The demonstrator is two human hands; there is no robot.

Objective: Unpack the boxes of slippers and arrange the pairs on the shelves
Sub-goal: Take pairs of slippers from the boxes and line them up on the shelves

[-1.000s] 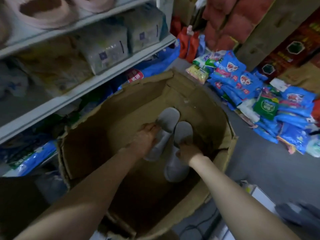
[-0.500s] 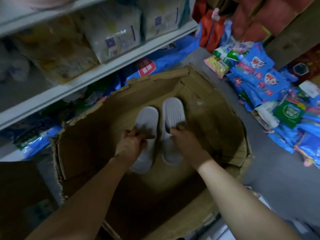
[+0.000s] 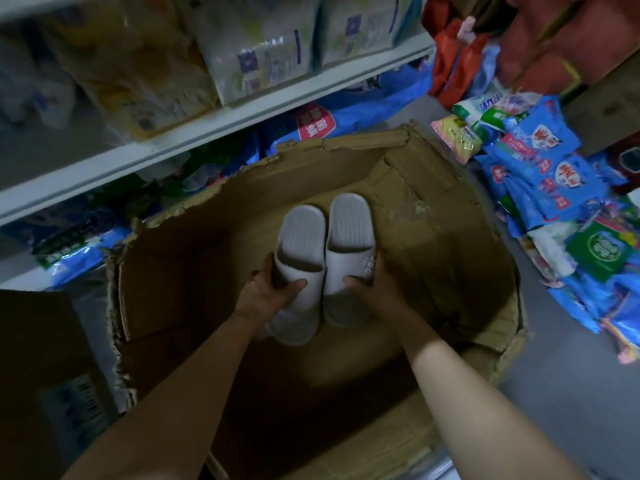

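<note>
Pair of pale grey slippers was held inside the open cardboard box (image 3: 433, 216), toes pointed away from the person, inner edges touching. Left hand (image 3: 268, 292) gripped the left slipper (image 3: 299, 237) at its outer side, thumb laid across the footbed just behind the strap. Right hand (image 3: 375, 289) gripped the right slipper (image 3: 349, 225) likewise, fingers curled round its outer edge. Whether the heels rested on the box bottom could not be told. Surroundings: the torn far flap of the box stood between the slippers and the white shelf (image 3: 207, 129). That shelf carried white wrapped packs (image 3: 256, 46) and a yellowish pack (image 3: 138, 74). Blue bags (image 3: 349, 105) were crammed under it, right behind the box. To the right, a heap of blue packets (image 3: 540, 174) lay on the grey floor (image 3: 571, 393) near the box wall, a green packet (image 3: 602, 247) among them. Red sacks (image 3: 453, 64) stood further back. A dark carton (image 3: 45, 375) sat at lower left, beside the box. Compared with one second earlier: the slippers had then lain staggered and skewed, one ahead of the other. They were now level and parallel, sat nearer the camera, and the strap openings were plainly visible.
</note>
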